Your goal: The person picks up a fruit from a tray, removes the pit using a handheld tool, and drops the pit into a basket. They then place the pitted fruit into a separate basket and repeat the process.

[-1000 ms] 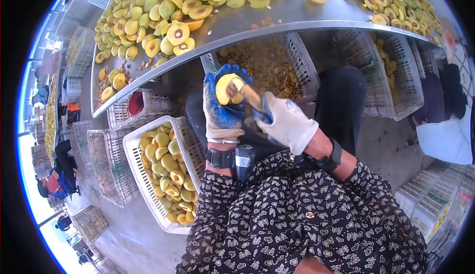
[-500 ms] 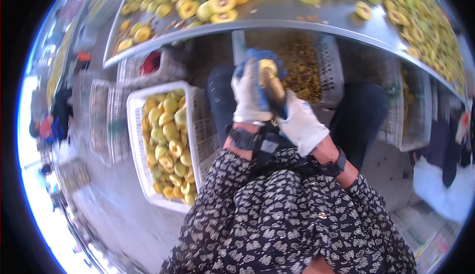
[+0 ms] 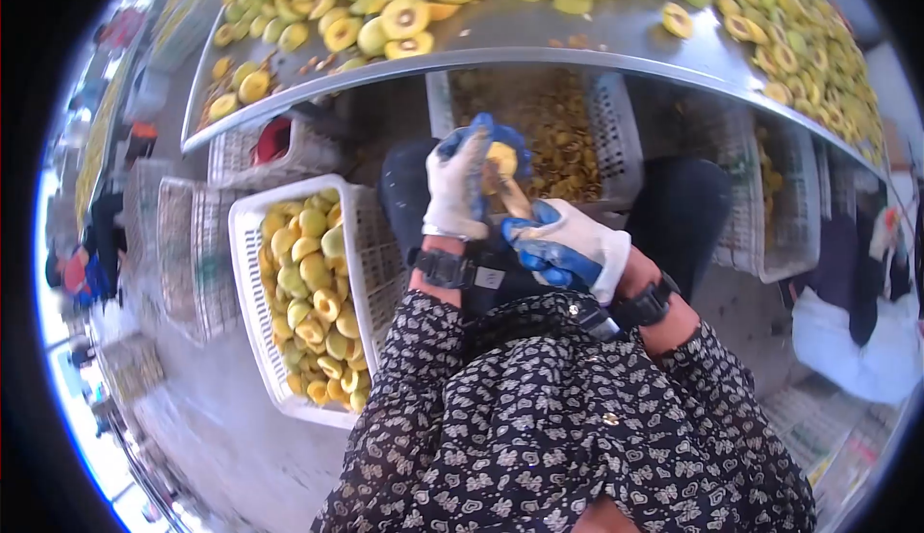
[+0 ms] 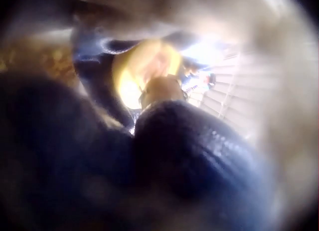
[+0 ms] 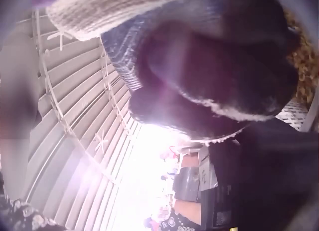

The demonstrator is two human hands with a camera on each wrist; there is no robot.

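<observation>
My left hand (image 3: 458, 183), in a white and blue glove, grips a halved yellow peach (image 3: 500, 155) with a brown centre. In the same kind of glove, my right hand (image 3: 570, 244) holds a tan, wooden-looking pitting tool (image 3: 517, 198). The tool's far end meets the cut face of the peach half. From the left wrist view, the tool's blunt tan end (image 4: 162, 89) overlaps the lower part of the bright yellow fruit (image 4: 124, 74). Curled dark blue fingers (image 5: 199, 66) fill the right wrist view, hiding the tool there.
A metal table (image 3: 577, 38) heaped with halved peaches (image 3: 404, 15) runs across the front. Beneath it stands a crate (image 3: 616, 134) of brown scraps. A white crate (image 3: 252, 312) full of peaches is at my left, with more crates (image 3: 770, 244) to the right.
The view swings and shifts. Both hands stay together; the peach half, first facing up, now tilts toward the right hand, whose fingers have turned so their blue side shows.
</observation>
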